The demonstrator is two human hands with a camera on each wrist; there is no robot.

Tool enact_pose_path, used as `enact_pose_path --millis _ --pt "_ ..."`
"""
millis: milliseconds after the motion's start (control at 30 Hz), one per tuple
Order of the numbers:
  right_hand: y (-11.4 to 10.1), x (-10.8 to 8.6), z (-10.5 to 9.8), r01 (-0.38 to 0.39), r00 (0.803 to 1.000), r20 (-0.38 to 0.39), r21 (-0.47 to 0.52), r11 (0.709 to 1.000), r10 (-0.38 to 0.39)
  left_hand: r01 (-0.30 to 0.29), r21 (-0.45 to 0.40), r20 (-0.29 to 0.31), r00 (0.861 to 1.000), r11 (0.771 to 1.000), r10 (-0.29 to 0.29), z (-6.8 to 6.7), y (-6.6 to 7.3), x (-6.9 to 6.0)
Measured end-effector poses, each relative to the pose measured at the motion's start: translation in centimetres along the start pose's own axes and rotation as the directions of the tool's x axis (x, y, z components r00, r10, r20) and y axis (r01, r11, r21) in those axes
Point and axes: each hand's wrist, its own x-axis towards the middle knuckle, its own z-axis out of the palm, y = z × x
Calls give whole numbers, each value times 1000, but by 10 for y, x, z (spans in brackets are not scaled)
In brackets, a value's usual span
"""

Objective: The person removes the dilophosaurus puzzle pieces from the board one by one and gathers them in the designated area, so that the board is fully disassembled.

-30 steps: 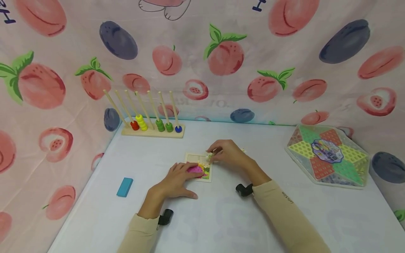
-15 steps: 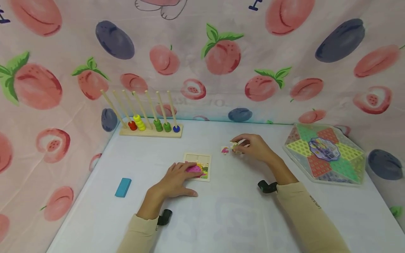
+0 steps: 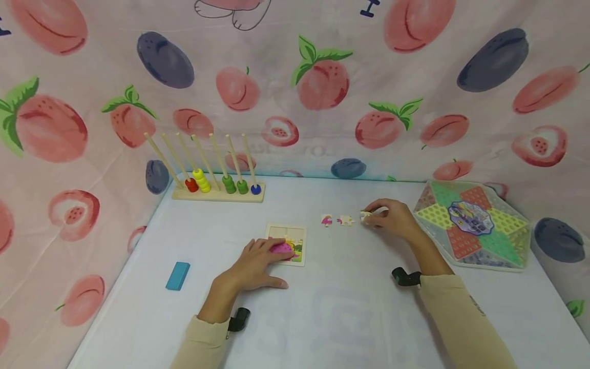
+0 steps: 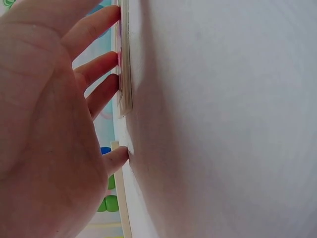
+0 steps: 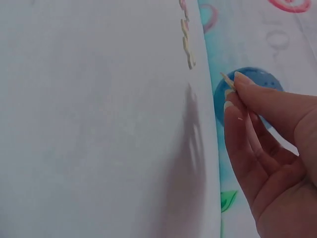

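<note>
My left hand (image 3: pixel 254 265) rests with spread, fairly straight fingers on a small wooden puzzle board (image 3: pixel 287 232). Its upper part shows bare wood, and a pink and green picture partly hides under the fingers. In the left wrist view the fingertips touch the edge of the board (image 4: pixel 125 74). To the right, my right hand (image 3: pixel 395 221) pinches a small puzzle piece (image 3: pixel 365 214) between thumb and fingers. The right wrist view shows this piece (image 5: pixel 227 80) edge-on, raised above the table. Two other puzzle pieces, one with pink (image 3: pixel 326 220) and one pale (image 3: pixel 345 220), lie on the table between the hands.
A wooden bead counter (image 3: pixel 218 192) with upright rods and coloured beads stands at the back left. A blue block (image 3: pixel 177 275) lies at the left. At the right is a hexagonal patterned box (image 3: pixel 472 225). A fruit-print cloth (image 3: pixel 322 133) hangs behind the white table.
My right hand has moved right, away from the puzzle board. It has left a pale puzzle piece beside the pink one and holds another. The left hand has stayed on the board.
</note>
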Motion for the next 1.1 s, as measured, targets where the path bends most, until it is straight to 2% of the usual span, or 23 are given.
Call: enact_pose_path --millis 133,433,600,733,933,1100 --pt "7 -2 -3 -58 998 0 -39 998 58 -4 1 -1 1000 1000 4 0 0 -1" --pt "12 -1 0 -129 992 -15 -82 988 128 -8 13 -17 1000 1000 8 1 2 1" --pt "11 0 1 -186 982 -31 -93 978 184 -15 22 -57 998 1000 16 2 1 2" --pt "7 0 1 -175 984 -42 -145 974 171 -26 37 -81 996 999 29 3 1 1" --pt "6 -1 0 -160 987 -32 -211 964 157 -9 44 -70 997 999 12 2 2 1" --pt "7 -3 3 -149 989 -40 -248 957 143 3 15 -64 998 1000 -2 2 0 1"
